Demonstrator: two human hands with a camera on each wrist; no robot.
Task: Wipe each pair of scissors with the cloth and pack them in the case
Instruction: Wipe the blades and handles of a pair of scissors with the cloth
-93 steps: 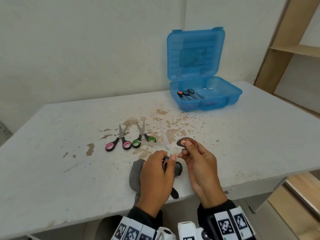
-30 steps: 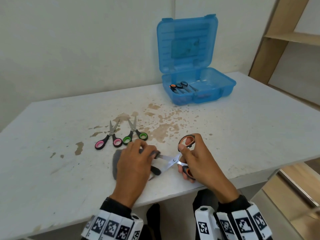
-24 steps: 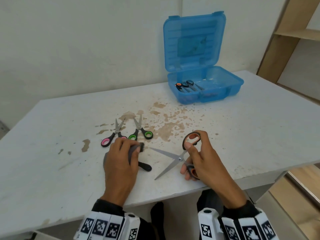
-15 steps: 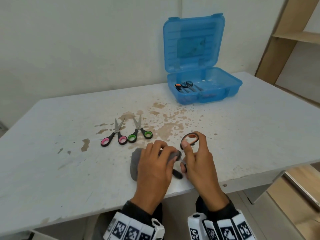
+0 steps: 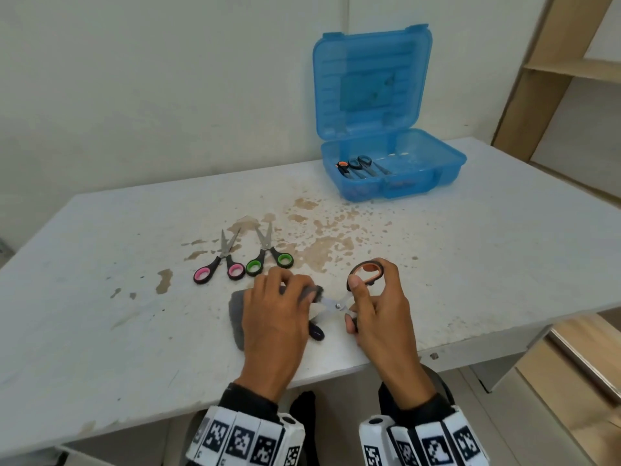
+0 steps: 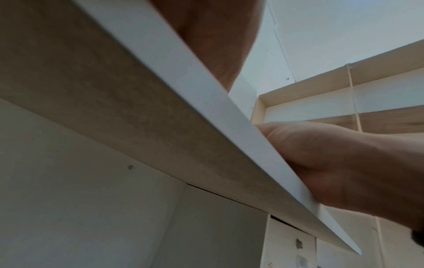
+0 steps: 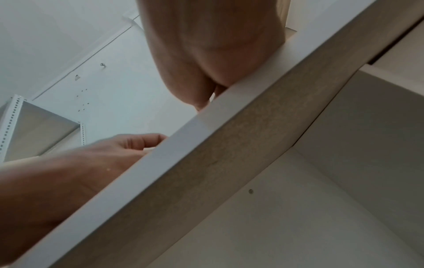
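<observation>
R hand (image 5: 376, 307) holds the orange-handled scissors (image 5: 364, 275) by the loops, thumb through the upper loop, fingers curled on the lower one; blades are spread apart. L hand (image 5: 275, 317) has the grey cloth (image 5: 237, 314) pinched round one blade, near front edge of the counter (image 5: 504, 264); second blade tip shows just under that hand. Wrist cams show only the counter's underside and the hands' heels, no help on either grip.

Handling, my guess: scissors stiff, light, blades slick and sharp, so take by the plastic loops, wipe spine-side, from the pivot twd tip. Cloth soft, bunches easily.

Pink-handled scissors (image 5: 220, 265) and green-handled scissors (image 5: 268, 257) lie side by side, apart from the hands, prob. not wiped yet. Open blue case (image 5: 447, 153) well back, w/ a few pairs already in it.
</observation>
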